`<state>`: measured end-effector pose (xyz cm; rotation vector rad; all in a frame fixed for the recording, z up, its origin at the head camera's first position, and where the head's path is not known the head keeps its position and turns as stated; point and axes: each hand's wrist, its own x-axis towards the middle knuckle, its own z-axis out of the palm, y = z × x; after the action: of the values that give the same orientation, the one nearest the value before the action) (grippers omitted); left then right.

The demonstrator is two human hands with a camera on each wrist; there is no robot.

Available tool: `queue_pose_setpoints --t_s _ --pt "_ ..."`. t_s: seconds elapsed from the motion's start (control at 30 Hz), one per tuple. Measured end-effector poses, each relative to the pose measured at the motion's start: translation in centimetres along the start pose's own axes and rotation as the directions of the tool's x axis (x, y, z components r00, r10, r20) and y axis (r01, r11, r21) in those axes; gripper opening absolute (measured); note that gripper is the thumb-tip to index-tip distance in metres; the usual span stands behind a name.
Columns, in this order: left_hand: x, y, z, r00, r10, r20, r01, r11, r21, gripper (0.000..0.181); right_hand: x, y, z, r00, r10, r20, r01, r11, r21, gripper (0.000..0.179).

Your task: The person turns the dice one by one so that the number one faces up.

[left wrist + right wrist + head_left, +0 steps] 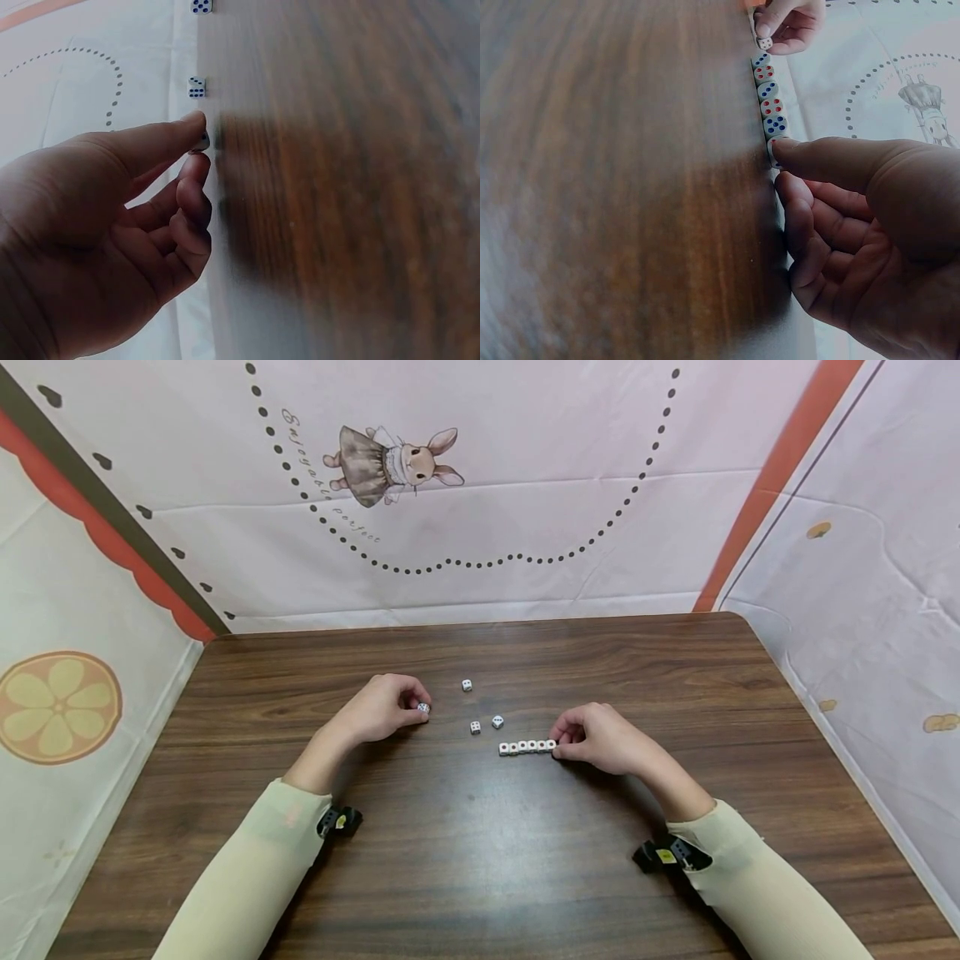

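Note:
My left hand [381, 706] pinches a white die [423, 707] between thumb and fingertips, left of the loose dice. In the left wrist view that die [202, 142] is mostly covered by the thumb and finger. A straight row of several white dice [522, 747] lies on the table, each with one large spot facing up. At its right end, my right hand [603, 739] holds the end die [774, 152] between thumb and forefinger. The right wrist view shows red and blue spots on the row's sides [772, 106].
Three loose dice lie between the hands, beyond the row: a far die [467, 685], a nearer die [475, 727] and a tilted-looking die [498, 722]. The brown wooden table [465, 860] meets a printed cloth wall [525, 510] at its back edge.

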<state>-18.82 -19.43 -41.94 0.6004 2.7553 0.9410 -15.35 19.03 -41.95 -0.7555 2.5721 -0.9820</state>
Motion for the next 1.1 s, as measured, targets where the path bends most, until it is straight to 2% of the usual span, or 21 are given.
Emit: queue_pose_setpoints --t_s 0.53,1.1 --pt "-0.41 -0.5 -0.4 1.0 -0.015 -0.019 0.015 1.0 -0.024 0.011 0.05 -0.05 0.0 1.0 -0.008 0.002 0.008 1.0 0.002 0.007" --pt "-0.64 -0.81 -0.54 0.999 -0.046 0.006 0.046 0.999 -0.008 0.011 0.03 -0.06 -0.02 1.0 -0.007 0.003 0.007 1.0 -0.004 0.007"
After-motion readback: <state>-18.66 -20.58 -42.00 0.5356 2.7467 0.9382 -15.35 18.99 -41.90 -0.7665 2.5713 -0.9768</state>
